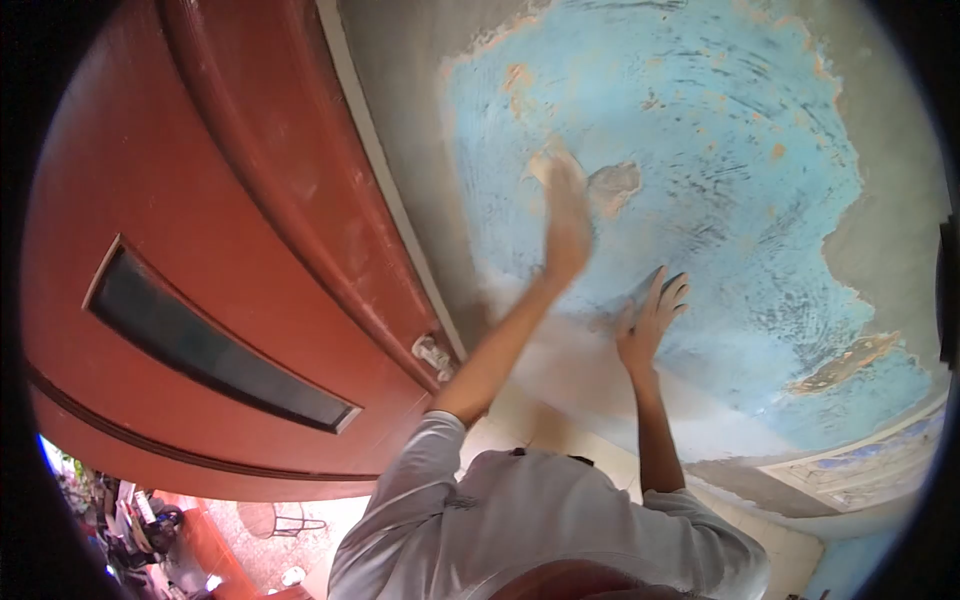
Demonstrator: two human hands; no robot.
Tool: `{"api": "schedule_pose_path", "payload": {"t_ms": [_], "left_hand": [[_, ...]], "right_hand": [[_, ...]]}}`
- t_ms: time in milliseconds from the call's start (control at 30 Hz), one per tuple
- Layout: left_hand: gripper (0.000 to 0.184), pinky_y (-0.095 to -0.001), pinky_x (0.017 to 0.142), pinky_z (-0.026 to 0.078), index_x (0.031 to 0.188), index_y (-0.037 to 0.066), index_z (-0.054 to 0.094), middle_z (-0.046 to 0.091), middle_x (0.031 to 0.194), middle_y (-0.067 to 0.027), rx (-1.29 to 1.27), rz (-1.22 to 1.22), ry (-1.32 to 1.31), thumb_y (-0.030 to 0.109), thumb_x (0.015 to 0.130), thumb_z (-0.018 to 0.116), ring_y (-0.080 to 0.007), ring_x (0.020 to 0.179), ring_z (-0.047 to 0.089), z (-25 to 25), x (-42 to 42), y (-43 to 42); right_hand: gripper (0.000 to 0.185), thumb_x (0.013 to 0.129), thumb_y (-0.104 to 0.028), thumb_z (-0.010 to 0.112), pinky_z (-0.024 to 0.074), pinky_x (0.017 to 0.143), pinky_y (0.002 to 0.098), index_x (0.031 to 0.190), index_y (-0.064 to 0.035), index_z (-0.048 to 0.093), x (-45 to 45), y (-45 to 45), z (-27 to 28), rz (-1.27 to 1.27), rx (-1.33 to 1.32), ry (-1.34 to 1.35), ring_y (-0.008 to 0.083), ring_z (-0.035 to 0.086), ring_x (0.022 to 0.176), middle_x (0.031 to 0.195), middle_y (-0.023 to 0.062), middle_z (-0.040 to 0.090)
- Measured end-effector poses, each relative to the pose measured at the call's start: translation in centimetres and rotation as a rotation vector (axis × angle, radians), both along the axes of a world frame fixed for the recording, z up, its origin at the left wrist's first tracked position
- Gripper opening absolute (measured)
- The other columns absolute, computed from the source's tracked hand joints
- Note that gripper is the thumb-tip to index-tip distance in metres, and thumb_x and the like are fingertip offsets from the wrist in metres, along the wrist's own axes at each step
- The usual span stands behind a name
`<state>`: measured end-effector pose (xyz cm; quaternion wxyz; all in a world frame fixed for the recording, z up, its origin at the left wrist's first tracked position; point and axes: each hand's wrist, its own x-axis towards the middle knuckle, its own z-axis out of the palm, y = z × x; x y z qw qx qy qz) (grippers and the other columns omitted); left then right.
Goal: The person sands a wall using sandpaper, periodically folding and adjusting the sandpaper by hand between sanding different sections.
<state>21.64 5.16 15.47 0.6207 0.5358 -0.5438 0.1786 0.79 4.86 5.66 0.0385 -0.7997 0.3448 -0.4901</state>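
My left hand (pixel 567 225) is raised on the upper part of a patchy light-blue wall (pixel 720 210), beside a small grey bare spot (pixel 613 188). Motion blurs its fingers, and a pale area at their tips could be a thin object or chipped wall; I cannot tell which. Lower and to the right, my right hand (pixel 652 322) rests against the blue surface with its fingers apart and nothing in it. Dark scuffs and orange flecks mark the paint.
A reddish-brown door (pixel 230 250) with a narrow glass pane (pixel 215 340) and a metal handle (pixel 433 352) stands at the left. Grey plaster (pixel 890 200) borders the blue area. A chipped strip (pixel 845 363) is at lower right. Cluttered items (pixel 130 520) lie beyond the door.
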Motion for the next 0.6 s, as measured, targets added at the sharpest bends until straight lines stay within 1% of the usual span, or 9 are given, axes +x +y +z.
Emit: {"api": "schedule_pose_path", "payload": {"t_ms": [33,67,133,200,267,367,433,500,600], "left_hand": [[0.063,-0.0491,0.133,0.007,0.166,-0.008,0.015,0.012,0.174,-0.0305,-0.009,-0.073,-0.002,0.003,0.110,0.040,-0.0436,0.163,0.008,-2.6,-1.8,0.1],[0.063,-0.0490,0.133,0.008,0.166,-0.009,0.015,0.013,0.174,-0.0309,0.053,-0.005,-0.091,0.003,0.109,0.040,-0.0441,0.163,0.010,-2.7,-1.9,0.7],[0.062,-0.0490,0.133,0.008,0.165,-0.011,0.016,0.014,0.173,-0.0313,0.105,0.063,-0.174,0.003,0.109,0.039,-0.0446,0.162,0.012,-0.6,-0.7,0.8],[0.061,-0.0499,0.132,0.009,0.166,-0.009,0.017,0.014,0.173,-0.0310,0.135,0.162,-0.417,0.007,0.111,0.039,-0.0458,0.161,0.014,4.7,4.1,0.1],[0.061,-0.0507,0.132,0.010,0.166,-0.009,0.016,0.014,0.174,-0.0298,-0.009,-0.013,-0.240,0.007,0.111,0.038,-0.0464,0.162,0.012,13.0,5.4,1.8],[0.061,-0.0526,0.132,0.010,0.165,-0.012,0.015,0.012,0.175,-0.0286,-0.070,0.120,-0.152,0.006,0.111,0.037,-0.0461,0.162,0.010,16.9,5.4,1.5],[0.061,-0.0550,0.132,0.009,0.165,-0.011,0.016,0.010,0.175,-0.0283,-0.078,0.139,-0.094,0.005,0.110,0.038,-0.0461,0.162,0.009,12.3,3.3,0.1],[0.062,-0.0454,0.133,0.008,0.168,-0.005,0.012,0.003,0.177,-0.0236,-0.066,0.217,-0.182,0.013,0.113,0.035,-0.0395,0.164,0.003,5.7,0.7,-0.6],[0.062,-0.0464,0.133,0.008,0.168,-0.005,0.011,0.002,0.177,-0.0231,0.041,0.120,-0.150,0.016,0.114,0.034,-0.0375,0.164,0.003,3.6,0.1,0.3]], "right_hand": [[0.074,0.106,-0.021,0.054,0.0034,0.121,0.0759,0.171,-0.0065,0.021,-0.1,0.3,-0.2,0.014,0.020,-0.003,0.0605,0.003,0.158,0.173,0.0357,0.004],[0.074,0.105,-0.019,0.054,0.0048,0.122,0.0745,0.170,-0.0066,0.021,-0.9,0.4,0.2,0.039,0.035,0.025,0.0594,0.004,0.158,0.174,0.0349,0.004],[0.074,0.105,-0.017,0.055,0.0061,0.123,0.0730,0.170,-0.0067,0.022,-2.2,0.1,0.3,0.065,0.038,0.059,0.0583,0.006,0.159,0.174,0.0341,0.005],[0.075,0.103,-0.014,0.055,0.0076,0.124,0.0707,0.170,-0.0067,0.022,-3.4,-0.1,0.3,0.109,0.044,0.126,0.0566,0.008,0.159,0.174,0.0327,0.007],[0.076,0.103,-0.014,0.056,0.0077,0.124,0.0707,0.170,-0.0066,0.022,-3.9,0.2,0.7,0.110,0.053,0.137,0.0566,0.008,0.159,0.175,0.0323,0.007],[0.076,0.103,-0.014,0.056,0.0078,0.124,0.0707,0.170,-0.0062,0.022,-3.8,0.5,1.1,0.109,0.053,0.126,0.0569,0.009,0.159,0.175,0.0317,0.008],[0.076,0.103,-0.015,0.055,0.0078,0.124,0.0709,0.170,-0.0061,0.021,-3.5,0.8,1.1,0.120,0.046,0.107,0.0572,0.010,0.159,0.175,0.0314,0.008],[0.077,0.101,-0.014,0.055,0.0088,0.124,0.0711,0.169,-0.0041,0.021,-3.6,0.9,1.2,0.119,0.023,0.108,0.0596,0.009,0.157,0.173,0.0349,0.010],[0.075,0.104,-0.016,0.054,0.0059,0.124,0.0718,0.170,-0.0058,0.021,-3.8,0.8,1.1,0.148,0.039,0.091,0.0597,0.007,0.158,0.174,0.0326,0.007]]}}
